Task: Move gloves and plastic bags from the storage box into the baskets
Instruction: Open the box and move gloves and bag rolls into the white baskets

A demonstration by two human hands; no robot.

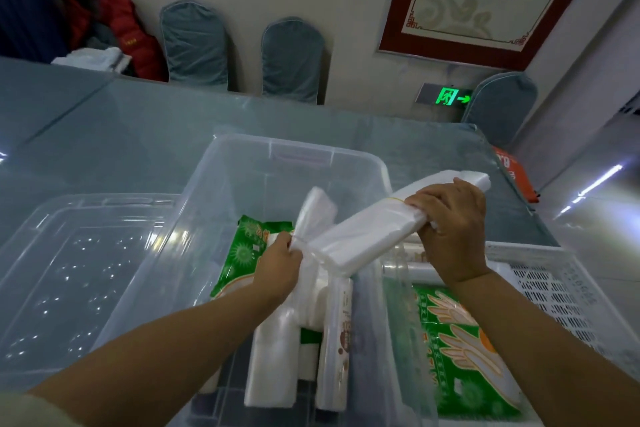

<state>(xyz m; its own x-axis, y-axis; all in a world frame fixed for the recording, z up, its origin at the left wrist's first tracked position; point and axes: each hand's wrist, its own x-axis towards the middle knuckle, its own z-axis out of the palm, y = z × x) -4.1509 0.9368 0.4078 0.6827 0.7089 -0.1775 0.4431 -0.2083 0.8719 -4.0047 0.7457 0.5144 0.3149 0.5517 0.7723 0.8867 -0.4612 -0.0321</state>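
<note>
Storage box (367, 163): clear plastic, open-topped, set on a glass-topped table (121, 135); taken as the landmark.

Right hand (453, 229): fingers curled round a long white bundle of plastic bags (367, 232), which is held tilted above the box's right rim.

Left hand (278, 263): inside the box, fingers pinched on a second bundle of bags (313, 215), held upright.

Further white bag packs (270, 357): stood on end at the near end of the box.

Green glove packet (242, 250): lying in the box, beside the left hand.

White slotted basket (571, 295): just right of the box; a green glove pack (464, 350) is seen lying in it.

Clear lid (69, 270): lying left of the box.

Blue chairs (291, 59): ranged beyond the box, against the wall.
</note>
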